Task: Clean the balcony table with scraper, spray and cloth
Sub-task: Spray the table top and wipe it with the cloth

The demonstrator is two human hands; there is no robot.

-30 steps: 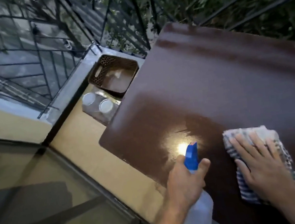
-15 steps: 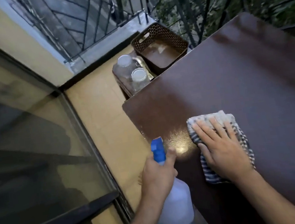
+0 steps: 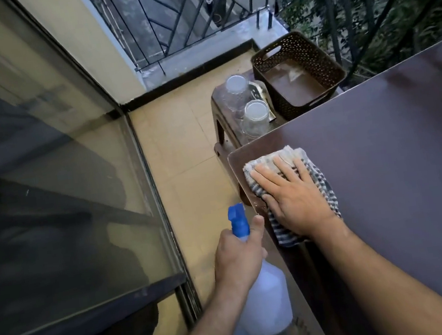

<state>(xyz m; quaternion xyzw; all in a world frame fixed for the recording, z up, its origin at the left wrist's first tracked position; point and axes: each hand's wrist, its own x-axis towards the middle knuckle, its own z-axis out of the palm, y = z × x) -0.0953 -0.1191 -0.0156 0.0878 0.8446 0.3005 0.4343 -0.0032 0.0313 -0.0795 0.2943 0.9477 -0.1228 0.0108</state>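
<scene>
Pressing flat on the cloth (image 3: pixel 294 186), the right hand (image 3: pixel 293 200) lies palm-down w/ fingers (image 3: pixel 267 177) spread & extended, not curled round anything; it pins the cloth to the table (image 3: pixel 394 160) near the table's rounded corner. Cloth: striped/checked, grey-white, folded; it shows beyond the fingertips & on both sides of the hand, w/ one end hanging just over the table edge below the wrist. Table top: dark brown, glossy, stretching away to the right of the right hand.

Left hand (image 3: pixel 239 259): clenched round the neck of the spray bottle (image 3: pixel 264 301), thumb up beside the blue spray head (image 3: pixel 238 219). Bottle body is translucent white, held off the table, just left of the table edge & below/left of the right hand; nozzle points away from the person. Whether a finger sits on the trigger cannot be told (hidden by the hand).

Beyond the right hand's fingertips, past the table corner: a low brown stool (image 3: pixel 223 128) carrying two clear cups (image 3: pixel 255 117), both upside-down, side by side. Just right of these, a dark perforated basket (image 3: pixel 298 55) w/ handle slots; contents unclear. Scraper: not identifiable.

Left of the left hand: tan tiled floor (image 3: pixel 185 157), then a dark-framed glass door (image 3: pixel 61 214). Far side, beyond the basket: black metal railing (image 3: pixel 181 13) w/ foliage behind it on the right.
</scene>
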